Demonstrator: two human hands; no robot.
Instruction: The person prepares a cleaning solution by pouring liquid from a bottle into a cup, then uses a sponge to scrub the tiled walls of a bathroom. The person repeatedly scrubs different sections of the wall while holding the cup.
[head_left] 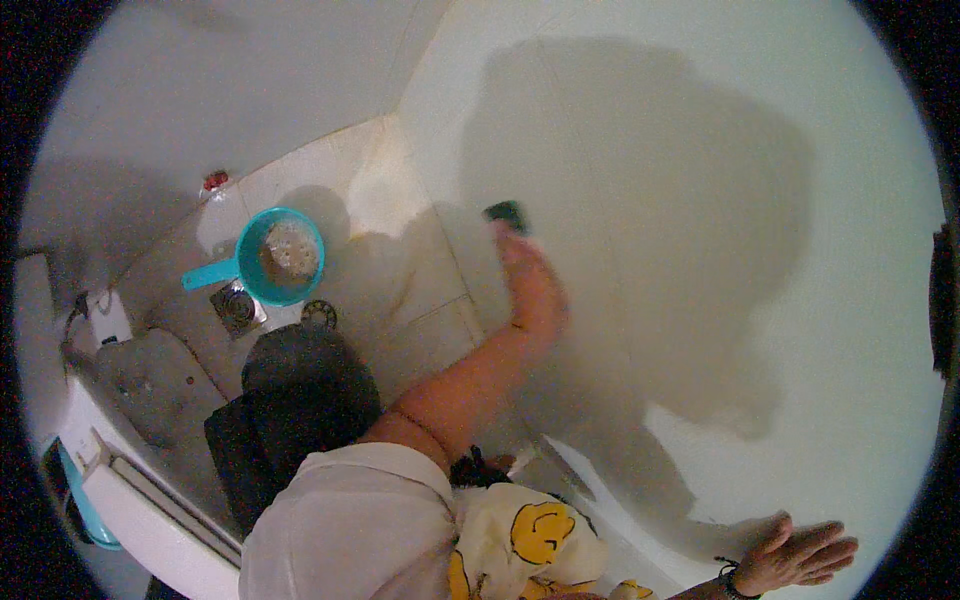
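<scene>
My left hand (515, 245), blurred by motion, is closed around a dark green scouring pad (507, 216) against the pale wall (650, 200). Its bare forearm comes out of a wide white sleeve (350, 520). At the lower right, my right hand (797, 555) has its fingers spread and appears to rest on the same wall, with a dark band at the wrist. On the tiled floor at the left stands a turquoise dipper (243, 262) holding foamy, cloudy water (290, 252). Cloth with yellow smiling faces (540, 530) shows below my left arm.
A square metal floor drain (238, 308) lies beside the dipper. A black object (310, 370) sits nearer to me. What looks like a toilet (150, 380) stands at the left, with a turquoise container (85, 490) below it. A small red item (215, 180) lies by the far wall.
</scene>
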